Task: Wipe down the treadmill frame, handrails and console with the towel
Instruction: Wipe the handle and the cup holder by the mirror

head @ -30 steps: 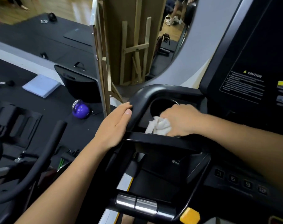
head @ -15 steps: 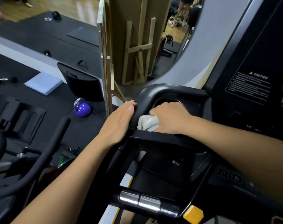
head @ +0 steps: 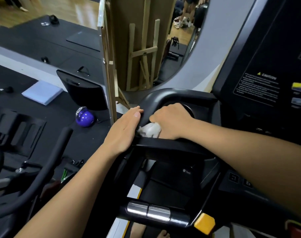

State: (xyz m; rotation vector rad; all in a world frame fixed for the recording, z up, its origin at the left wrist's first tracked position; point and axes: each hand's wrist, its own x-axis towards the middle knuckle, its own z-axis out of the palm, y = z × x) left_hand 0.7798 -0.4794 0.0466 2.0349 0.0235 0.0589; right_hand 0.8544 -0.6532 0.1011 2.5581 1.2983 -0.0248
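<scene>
From the head camera, looking down over the front of the treadmill: the left hand [head: 124, 131] lies flat along the outer left side of the black handrail [head: 172, 97] loop. Its fingers are straight and close together, the thumb lies along the top edge, and it holds nothing. The right hand [head: 170, 120] reaches inside that loop with its fingers curled round a bunched white towel [head: 150, 130]. It presses the towel into the loop's inner left corner, just above the crossbar. The towel sits between the two hands, touching the rail, and part of it is hidden under the right hand's fingers. The dark console [head: 266, 66] rises at right, bearing a caution label too blurred to read. Below the crossbar are two silver grip plates [head: 148, 210] and, beside them, a yellow tab [head: 204, 223]. On the black floor mat to the left lie a purple ball [head: 85, 117] and a pale flat block [head: 42, 92].
</scene>
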